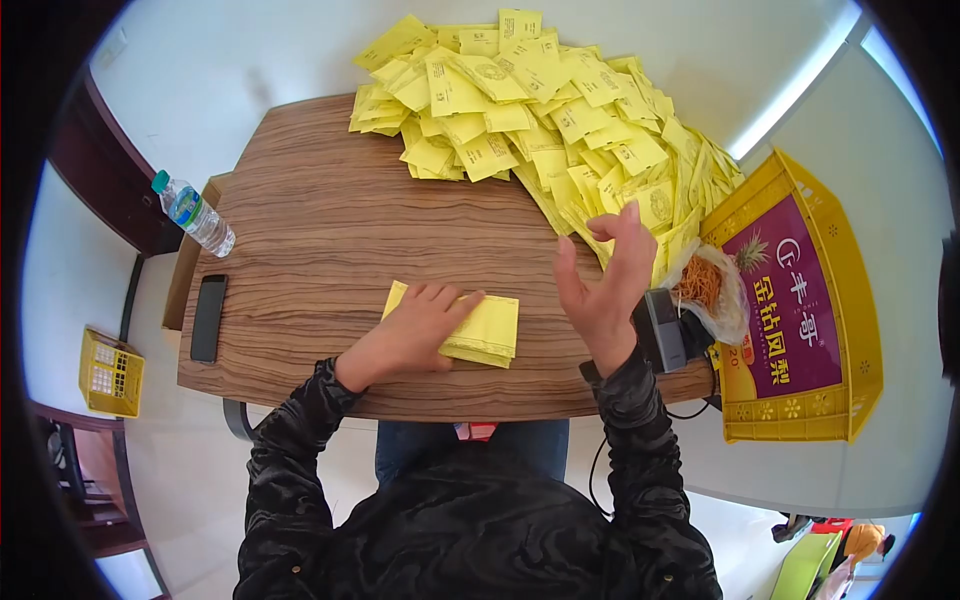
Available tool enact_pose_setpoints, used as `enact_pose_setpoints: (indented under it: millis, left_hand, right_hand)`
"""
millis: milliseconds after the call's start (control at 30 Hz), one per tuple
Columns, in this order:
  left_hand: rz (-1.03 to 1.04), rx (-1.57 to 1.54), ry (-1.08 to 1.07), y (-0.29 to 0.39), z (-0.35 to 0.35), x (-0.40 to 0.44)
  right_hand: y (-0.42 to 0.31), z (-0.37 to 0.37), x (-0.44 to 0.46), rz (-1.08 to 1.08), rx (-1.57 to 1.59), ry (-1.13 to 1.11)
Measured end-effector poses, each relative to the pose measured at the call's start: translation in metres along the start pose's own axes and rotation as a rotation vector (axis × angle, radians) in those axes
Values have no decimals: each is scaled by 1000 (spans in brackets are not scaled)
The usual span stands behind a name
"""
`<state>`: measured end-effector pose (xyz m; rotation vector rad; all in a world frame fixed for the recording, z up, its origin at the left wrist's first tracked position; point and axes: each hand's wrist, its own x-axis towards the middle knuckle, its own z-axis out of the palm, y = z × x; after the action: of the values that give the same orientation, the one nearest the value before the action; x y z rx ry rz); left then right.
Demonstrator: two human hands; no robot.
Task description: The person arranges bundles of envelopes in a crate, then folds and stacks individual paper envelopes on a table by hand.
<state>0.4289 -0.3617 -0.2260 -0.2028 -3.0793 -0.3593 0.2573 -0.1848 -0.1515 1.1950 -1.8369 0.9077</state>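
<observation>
A small stack of yellow paper packets (490, 330) lies on the wooden table in front of me. My left hand (415, 330) is over the stack's left part, fingers across the top and thumb at the near edge, holding it. My right hand (610, 285) is raised to the right of the stack, thumb and fingers apart, with nothing visible in it. Beyond it, a big heap of printed yellow packets (540, 110) covers the table's far right. Close to my right wrist sits a clear plastic bag of orange-brown rubber bands (705, 285).
A dark grey box-like device (662, 330) stands at the right edge, beside a yellow crate (850, 340) with a purple label. On the left are a water bottle (200, 220) and a black phone (208, 318). Another yellow crate (110, 375) is on the floor.
</observation>
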Motion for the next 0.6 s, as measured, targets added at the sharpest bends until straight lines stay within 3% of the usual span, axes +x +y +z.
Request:
enact_pose_setpoints:
  millis: [67,200,267,367,600]
  left_hand:
    - [1,-5,-23,7,2,2]
    - [11,82,70,13,5,5]
    - [7,99,109,14,3,2]
    - [39,170,195,13,-3,-2]
    - [-6,65,79,11,12,-9]
  right_hand:
    - [-3,-2,0,-66,62,77]
    - [40,27,-34,-10,-146,-366]
    - [60,31,-48,90,-351,-453]
    - [80,29,-57,242,-475,-483]
    - [98,30,-78,249,-548,-474]
